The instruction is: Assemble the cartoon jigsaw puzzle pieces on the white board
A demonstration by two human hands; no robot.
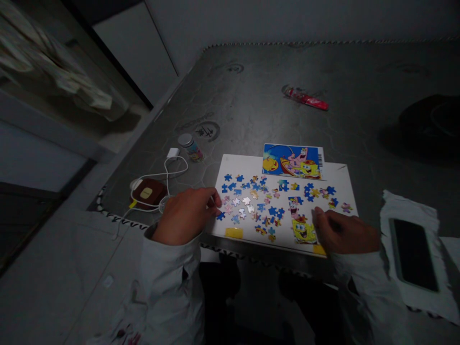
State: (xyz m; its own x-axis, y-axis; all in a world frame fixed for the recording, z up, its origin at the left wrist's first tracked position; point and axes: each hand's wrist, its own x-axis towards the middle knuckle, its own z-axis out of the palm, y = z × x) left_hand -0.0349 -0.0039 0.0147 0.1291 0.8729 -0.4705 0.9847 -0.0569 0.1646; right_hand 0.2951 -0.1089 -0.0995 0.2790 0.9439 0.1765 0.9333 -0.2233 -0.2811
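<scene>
A white board [283, 191] lies on the table with many loose jigsaw pieces [246, 201], mostly blue, pink and yellow. At its left edge my left hand [190, 208] is closed, fingertips together beside a blue puzzle piece [220, 216]; whether anything is pinched is hidden. Over the right part of the board my right hand [345, 232] is curled, with its thumb near the index finger; I cannot see what it holds, if anything. Just left of it sits a joined puzzle section [304, 231] with a yellow cartoon face. A picture card [293, 162] rests at the board's back edge.
Left of the board stand a small lidded jar [191, 147] and a brown box [149, 193] with a white cable and a charger plug [173, 153]. A red packaged item [305, 99] lies farther back. To the right, a phone [413, 254] rests on white cloth.
</scene>
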